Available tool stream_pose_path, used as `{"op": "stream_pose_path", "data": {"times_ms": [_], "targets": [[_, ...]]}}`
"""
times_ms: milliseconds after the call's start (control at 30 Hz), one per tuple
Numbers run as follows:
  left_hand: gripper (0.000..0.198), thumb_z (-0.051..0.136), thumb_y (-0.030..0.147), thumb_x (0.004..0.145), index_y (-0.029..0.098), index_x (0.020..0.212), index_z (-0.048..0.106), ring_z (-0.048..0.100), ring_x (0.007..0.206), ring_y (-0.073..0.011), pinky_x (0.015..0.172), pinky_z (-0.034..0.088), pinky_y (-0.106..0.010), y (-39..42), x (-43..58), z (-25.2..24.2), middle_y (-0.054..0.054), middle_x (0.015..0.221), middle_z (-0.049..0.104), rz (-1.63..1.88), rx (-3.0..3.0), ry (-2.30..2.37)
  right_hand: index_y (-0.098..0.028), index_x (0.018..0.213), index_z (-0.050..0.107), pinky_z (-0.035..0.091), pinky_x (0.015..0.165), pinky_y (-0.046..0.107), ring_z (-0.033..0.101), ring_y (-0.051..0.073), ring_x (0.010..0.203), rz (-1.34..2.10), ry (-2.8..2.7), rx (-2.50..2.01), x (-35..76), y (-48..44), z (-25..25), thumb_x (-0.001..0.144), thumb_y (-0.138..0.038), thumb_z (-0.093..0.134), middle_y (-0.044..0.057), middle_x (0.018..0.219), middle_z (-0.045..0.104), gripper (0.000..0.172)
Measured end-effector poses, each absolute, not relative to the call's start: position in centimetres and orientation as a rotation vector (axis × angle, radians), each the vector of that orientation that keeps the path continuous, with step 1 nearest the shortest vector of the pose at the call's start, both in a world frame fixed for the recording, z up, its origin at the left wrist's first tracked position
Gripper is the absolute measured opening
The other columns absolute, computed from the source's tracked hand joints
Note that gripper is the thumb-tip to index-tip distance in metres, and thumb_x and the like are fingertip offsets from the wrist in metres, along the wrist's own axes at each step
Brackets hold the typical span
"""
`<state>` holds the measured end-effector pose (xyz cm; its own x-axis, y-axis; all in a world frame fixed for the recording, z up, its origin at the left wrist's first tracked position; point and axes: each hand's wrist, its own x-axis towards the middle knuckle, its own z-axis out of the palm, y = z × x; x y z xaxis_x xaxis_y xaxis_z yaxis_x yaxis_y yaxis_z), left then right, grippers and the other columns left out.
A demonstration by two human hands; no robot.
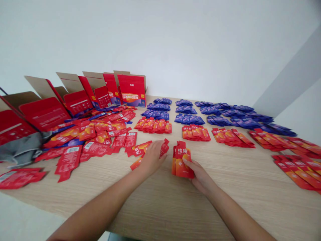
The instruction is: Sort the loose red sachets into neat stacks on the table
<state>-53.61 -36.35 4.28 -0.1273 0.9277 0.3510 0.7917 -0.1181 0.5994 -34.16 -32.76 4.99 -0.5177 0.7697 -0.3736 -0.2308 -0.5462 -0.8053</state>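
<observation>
The right hand (pixel 200 175) held a small stack of red-and-orange pouches (pixel 182 162) just above the near middle of the bench (pixel 160 209); its thumb pressed on the printed front face, while its fingers were closed behind the stack and mostly hidden by it. The left hand (pixel 151 157) was just to the left of that stack, apart from it; its fingers were bent and only slightly parted from the thumb, with a single red pouch (pixel 164 149) pinched between them, tilted and a little blurred. Beneath and beside the left hand lay a few loose pouches (pixel 138 149); farther left spread a heap of red pouches (pixel 100 135), some with barcodes facing up, with blue ones mixed in.

Behind the heap stood a slanting row of red cartons (pixel 47 113) with raised flaps; at its far end another carton (pixel 131 95) faced forward, near the wall (pixel 180 47); a grey cloth (pixel 22 149) lay crumpled at the left edge. Fanned groups of red pouches (pixel 195 133) formed a line across the bench beyond the hands and on toward the right; behind them, groups of blue pouches (pixel 189 119) sat in rows reaching back toward the wall.
</observation>
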Motion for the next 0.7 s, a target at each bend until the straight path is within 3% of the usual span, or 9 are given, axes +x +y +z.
{"op": "stream_pose_path", "data": {"times_ms": [133,267,500,700], "targets": [[0.067,0.057,0.025,0.08,0.006,0.139,0.034,0.04,0.131,-0.0319,0.108,0.031,-0.046,-36.1,-54.1,4.3,-0.022,0.14,0.045,0.486,2.073,2.232,-0.016,0.087,0.069,0.055,0.07,0.027,0.07,0.017,0.073,2.069,-0.836,-1.018,-33.8,-31.8,4.6,0.062,-0.031,0.082,0.005,0.086,0.076,0.032],[0.065,0.046,0.009,0.079,0.003,0.142,0.03,0.045,0.125,-0.0324,0.103,0.033,-0.047,-36.3,-53.0,4.3,-0.024,0.135,0.049,0.324,2.144,2.226,-0.017,0.089,0.069,0.056,0.069,0.027,0.07,0.018,0.074,2.072,-0.831,-0.988,-33.6,-31.6,4.3,0.065,-0.029,0.08,0.005,0.086,0.076,0.029],[0.048,0.04,0.004,0.081,0.008,0.128,0.051,0.056,0.113,-0.0329,0.1,0.034,-0.05,-36.0,-53.2,4.3,-0.025,0.12,0.06,0.62,2.135,2.101,-0.018,0.093,0.07,0.055,0.083,0.036,0.07,0.023,0.086,2.118,-0.907,-0.893,-33.6,-31.8,4.0,0.067,-0.031,0.079,0.007,0.095,0.075,0.03],[0.05,0.044,0.003,0.076,0.009,0.125,0.053,0.054,0.116,-0.0312,0.103,0.035,-0.048,-36.4,-53.7,5.4,-0.022,0.125,0.059,0.84,1.998,1.981,-0.019,0.093,0.071,0.052,0.087,0.036,0.069,0.022,0.088,2.135,-0.894,-0.843,-34.2,-32.5,4.0,0.065,-0.033,0.081,0.007,0.098,0.074,0.033]]}}
